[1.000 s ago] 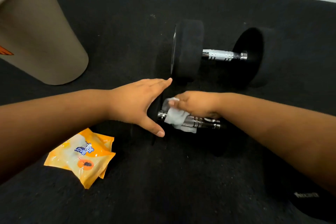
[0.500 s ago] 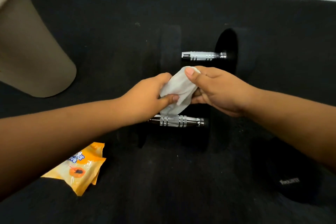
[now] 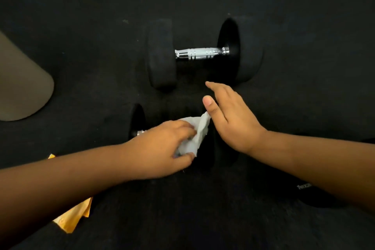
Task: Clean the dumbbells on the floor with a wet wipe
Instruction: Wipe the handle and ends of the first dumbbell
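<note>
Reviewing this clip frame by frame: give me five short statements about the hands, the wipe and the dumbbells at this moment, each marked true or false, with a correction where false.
1. The left hand holds the wet wipe. True.
2. The right hand grips the far dumbbell by its handle. False: its fingers are straight and it holds nothing, nearer than that dumbbell.
3. The far dumbbell's chrome handle is uncovered. True.
4. The orange wipes packet lies on top of the near dumbbell. False: it lies on the floor mat, partly hidden by the left forearm.
5. A tan bin stands at the left edge. True.
</note>
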`<state>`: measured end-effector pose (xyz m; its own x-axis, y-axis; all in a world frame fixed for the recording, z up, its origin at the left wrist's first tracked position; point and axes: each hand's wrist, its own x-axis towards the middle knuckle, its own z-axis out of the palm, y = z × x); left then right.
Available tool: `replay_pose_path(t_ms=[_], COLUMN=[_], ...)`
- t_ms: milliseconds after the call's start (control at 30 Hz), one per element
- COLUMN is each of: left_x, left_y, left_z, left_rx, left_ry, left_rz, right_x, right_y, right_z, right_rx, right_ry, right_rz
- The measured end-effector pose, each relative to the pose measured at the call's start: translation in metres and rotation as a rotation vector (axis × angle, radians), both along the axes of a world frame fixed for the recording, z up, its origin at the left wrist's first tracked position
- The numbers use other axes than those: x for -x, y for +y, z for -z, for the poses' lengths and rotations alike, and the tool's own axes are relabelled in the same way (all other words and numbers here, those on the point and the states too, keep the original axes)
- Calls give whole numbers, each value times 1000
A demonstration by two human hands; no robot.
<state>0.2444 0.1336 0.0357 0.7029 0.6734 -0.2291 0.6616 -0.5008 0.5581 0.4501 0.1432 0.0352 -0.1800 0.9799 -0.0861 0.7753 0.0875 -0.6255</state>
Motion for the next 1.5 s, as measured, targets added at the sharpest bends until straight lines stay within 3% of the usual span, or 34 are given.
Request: replay_pose_path(t_ms=[167,367,433,533,633,700,800,867,1067,1200,1233,1300,1400,1433,1500], left_x=[-5,-40,-41,-35,-35,-37,-31,-27,-35,-50,-52,-52,-47,-44,-42], left_y=[4,23,45,77,84,80,67,59,55,80,83,76,42,31,28], left_z=[8,43,42,40,40,39,38,30,34,26,23,20,33,39,40], left_rx=[-187,-289,-111,427,546,465,-36,-220,35,425,442,289,-364,-483,-505], left_ry=[-142,287,338,259,243,215,155,92,284,344,355,405,505,499,464], left_rz=[-102,100,204,104,75,43,-2,63,156,179,199,254,364,347,298], right_x=[-2,-1,0,-1,-1,-1,-1,-1,-1,-2,-3,-3,-2,-3,-3], right_y=[10,20,22,25,25,25,27,28,26,24,24,23,21,21,18], right_z=[8,5,5,6,7,7,8,8,6,5,5,7,12,13,14], right_rx=[-8,32,43,38,24,28,35,34,51,51,45,26,-31,-49,-75], right_ry=[117,229,228,212,176,160,167,163,142,129,128,125,117,114,113], right_rz=[56,115,123,115,91,85,93,91,83,66,61,52,46,44,41])
